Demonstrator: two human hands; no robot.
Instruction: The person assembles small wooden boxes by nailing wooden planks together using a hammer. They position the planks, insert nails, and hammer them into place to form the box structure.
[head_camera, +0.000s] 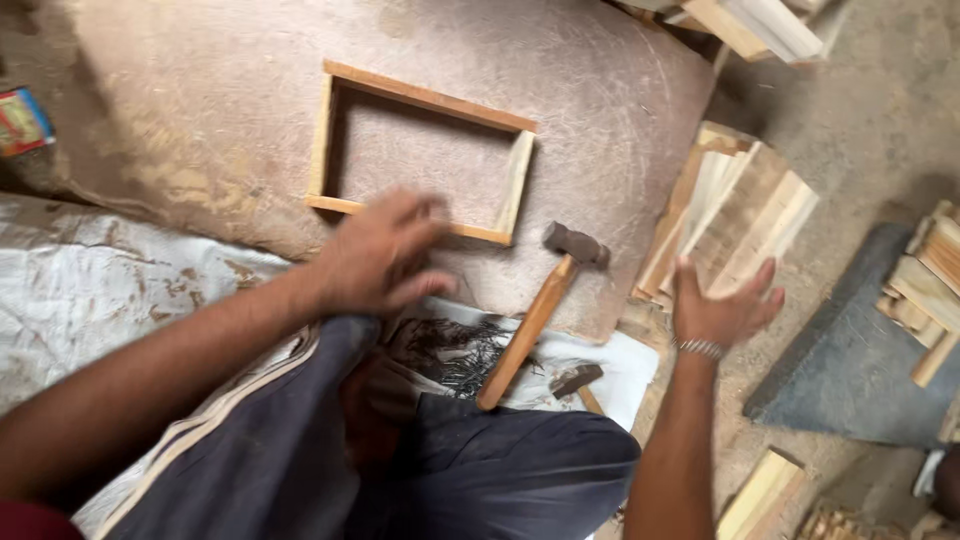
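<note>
One head-worn camera looks steeply down, close over the workboard (600, 120).

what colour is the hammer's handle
Light orange-brown wood on the hammer, with a dark metal head, seen best in the head view.

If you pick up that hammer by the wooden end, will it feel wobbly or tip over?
The hammer would probably feel head-heavy: its dark metal head looks chunky beside the slim wooden handle, so it may dip toward that end. It looks stiff, not floppy. Lying flat on the board, it seems unlikely to roll far.
</note>
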